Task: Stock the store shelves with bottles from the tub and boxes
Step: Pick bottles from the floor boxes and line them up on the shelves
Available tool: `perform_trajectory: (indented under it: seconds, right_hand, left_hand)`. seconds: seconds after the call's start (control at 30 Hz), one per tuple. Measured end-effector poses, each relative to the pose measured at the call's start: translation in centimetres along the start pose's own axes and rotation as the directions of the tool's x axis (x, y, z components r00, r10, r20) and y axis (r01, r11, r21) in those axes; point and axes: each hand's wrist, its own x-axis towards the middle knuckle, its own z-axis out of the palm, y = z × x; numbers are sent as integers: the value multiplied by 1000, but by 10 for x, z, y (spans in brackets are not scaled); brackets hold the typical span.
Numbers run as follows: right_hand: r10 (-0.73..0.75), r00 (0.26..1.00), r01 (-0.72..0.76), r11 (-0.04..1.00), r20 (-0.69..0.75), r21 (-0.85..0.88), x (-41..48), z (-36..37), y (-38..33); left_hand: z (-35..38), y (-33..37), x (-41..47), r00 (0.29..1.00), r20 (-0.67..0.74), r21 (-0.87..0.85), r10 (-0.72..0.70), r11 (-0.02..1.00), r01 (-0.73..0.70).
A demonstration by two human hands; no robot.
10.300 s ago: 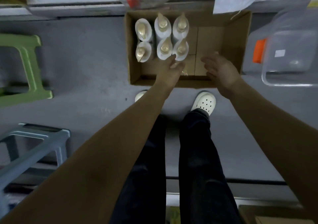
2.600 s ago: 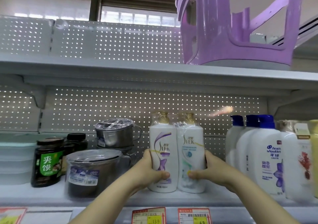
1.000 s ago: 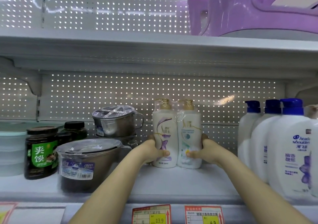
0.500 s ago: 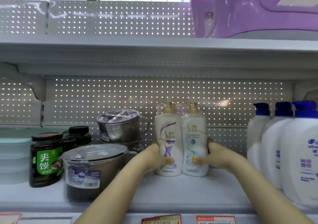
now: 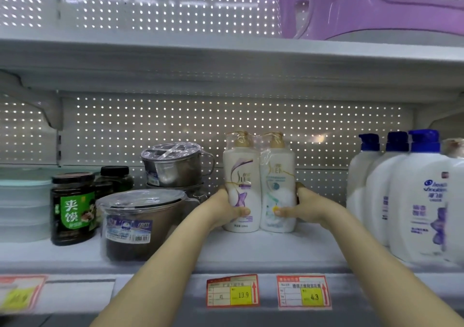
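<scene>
A shrink-wrapped twin pack of white bottles (image 5: pixel 258 176) with gold pump tops stands upright deep on the white shelf (image 5: pixel 251 251), close to the perforated back panel. My left hand (image 5: pixel 226 208) grips its left side, thumb across the purple-labelled bottle. My right hand (image 5: pixel 301 206) grips its right side, thumb on the front of the other bottle. The pack's base rests on the shelf. The tub and boxes are out of view.
Left of the pack stand wrapped metal pots (image 5: pixel 140 221) and dark jars (image 5: pixel 72 206). Large white pump bottles with blue caps (image 5: pixel 411 196) fill the right. Price tags (image 5: pixel 233 290) line the shelf edge. A purple stool (image 5: pixel 364 7) sits on the shelf above.
From the box on the floor the twin pack came up onto the shelf. Over the last second both hands slid it slightly farther back; the grip is unchanged.
</scene>
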Motion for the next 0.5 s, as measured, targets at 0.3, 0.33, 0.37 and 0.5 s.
perform_trajectory:
  seconds: [0.3,0.33,0.37,0.5]
  right_hand:
    - [16,999,-15,1000,-43,23,-15,1,2]
    - [6,997,-4,999,-76,37,-22,2,1]
    - [-16,992,24,998,-123,64,-30,2,-1]
    - [-190,935,245,957,-299,157,-79,1,-13]
  left_hand:
    - [-1,10,-14,993,11,147,-118,982,115]
    - [-2,14,-17,990,8,149,-141,979,139]
    - [-2,19,-22,988,-4,115,-154,981,154]
    - [-2,35,-56,988,-153,-111,-22,994,5]
